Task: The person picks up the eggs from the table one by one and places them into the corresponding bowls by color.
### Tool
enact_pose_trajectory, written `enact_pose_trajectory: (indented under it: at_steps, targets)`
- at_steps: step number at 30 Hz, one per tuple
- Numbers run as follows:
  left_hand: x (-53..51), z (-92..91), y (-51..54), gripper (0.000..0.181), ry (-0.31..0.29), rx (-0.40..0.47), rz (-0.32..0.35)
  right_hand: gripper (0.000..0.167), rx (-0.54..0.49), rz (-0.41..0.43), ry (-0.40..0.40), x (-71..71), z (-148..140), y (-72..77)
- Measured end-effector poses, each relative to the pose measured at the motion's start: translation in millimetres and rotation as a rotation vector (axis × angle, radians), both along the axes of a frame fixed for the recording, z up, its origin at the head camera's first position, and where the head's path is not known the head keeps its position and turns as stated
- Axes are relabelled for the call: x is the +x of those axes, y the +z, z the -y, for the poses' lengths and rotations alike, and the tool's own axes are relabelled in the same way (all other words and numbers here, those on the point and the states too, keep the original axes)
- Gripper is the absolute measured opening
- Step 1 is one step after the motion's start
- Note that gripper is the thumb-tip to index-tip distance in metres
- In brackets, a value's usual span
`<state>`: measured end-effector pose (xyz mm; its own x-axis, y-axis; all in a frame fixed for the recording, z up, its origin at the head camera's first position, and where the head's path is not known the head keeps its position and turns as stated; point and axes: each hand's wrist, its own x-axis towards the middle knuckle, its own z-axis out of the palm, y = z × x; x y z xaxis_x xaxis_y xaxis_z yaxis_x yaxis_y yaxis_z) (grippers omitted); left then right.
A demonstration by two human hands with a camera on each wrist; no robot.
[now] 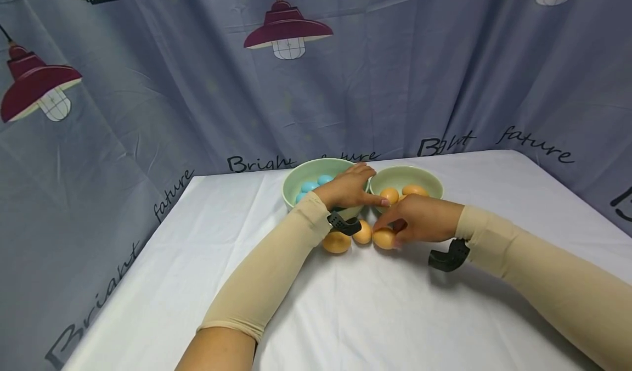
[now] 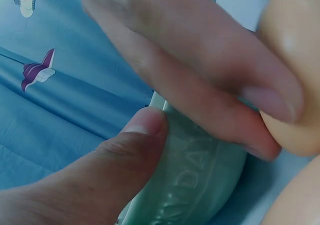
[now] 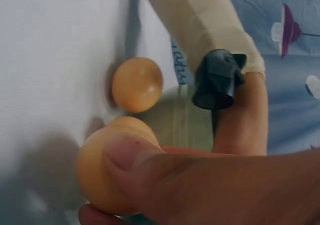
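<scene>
In the head view, my right hand [image 1: 424,217] pinches an orange egg [image 1: 384,239] at the table surface. The right wrist view shows the thumb [image 3: 132,155] pressed on that egg. My left hand [image 1: 348,187] reaches over the left green bowl [image 1: 291,181], fingers extended, its thumb by the right green bowl [image 1: 432,184]. In the left wrist view, a thumb [image 2: 145,127] touches a green bowl rim. Two more orange eggs, one in the middle [image 1: 362,232] and one at left [image 1: 337,242], lie before the bowls. Blue eggs [image 1: 309,186] sit in the left bowl, orange eggs [image 1: 415,190] in the right.
A white cloth [image 1: 345,310] covers the table. Behind it hangs a blue-grey curtain [image 1: 385,85] printed with lamps and lettering. Each wrist carries a black mount, the left one [image 1: 344,224] close to the loose eggs and the right one [image 1: 449,256] hanging low over the cloth.
</scene>
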<state>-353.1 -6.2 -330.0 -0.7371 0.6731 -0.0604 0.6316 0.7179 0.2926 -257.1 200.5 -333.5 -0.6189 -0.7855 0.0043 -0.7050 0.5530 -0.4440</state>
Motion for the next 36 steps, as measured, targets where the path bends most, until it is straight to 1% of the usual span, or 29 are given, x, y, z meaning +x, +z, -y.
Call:
enact_pose_trajectory:
  at_steps: [4, 8, 11, 14, 15, 18, 22, 27, 30, 36]
  targets:
    - [-0.1, -0.9, 0.0, 0.094, 0.001, -0.011, -0.011, 0.038, -0.030, 0.032, -0.004, -2.1, -5, 4.7]
    - [-0.9, -1.8, -0.8, 0.093, 0.009, -0.027, -0.024, 0.039, -0.086, 0.068, 0.000, -5.7, -10, 9.6]
    - [-1.3, -1.7, -1.7, 0.092, 0.018, -0.042, -0.018, 0.041, -0.129, 0.119, -0.002, -7.3, -14, 13.6]
    - [-0.9, -1.7, -1.8, 0.087, 0.029, -0.044, -0.001, 0.044, -0.160, 0.162, -0.036, -8.2, -19, 18.7]
    - [-0.8, -1.9, -1.5, 0.086, 0.031, -0.042, 0.002, 0.046, -0.170, 0.178, -0.055, -8.7, -22, 20.5]
    - [-1.1, -2.6, -0.9, 0.083, 0.030, -0.040, -0.005, 0.049, -0.193, 0.186, -0.125, -11.7, -29, 25.4]
    - [-2.3, -3.2, -0.1, 0.086, 0.022, -0.045, -0.015, 0.050, -0.225, 0.172, -0.242, -18.6, -43, 28.7]
    - [-2.7, -2.6, 0.9, 0.098, 0.034, -0.030, 0.023, 0.048, -0.230, 0.105, -0.362, -31.4, -59, 27.4]
    - [-3.1, -2.4, 0.8, 0.099, 0.037, -0.015, 0.028, 0.047, -0.223, 0.055, -0.399, -41.4, -65, 23.7]
    - [-5.0, -3.4, 0.7, 0.099, 0.020, -0.025, 0.017, 0.048, -0.227, 0.027, -0.448, -56.9, -68, 14.2]
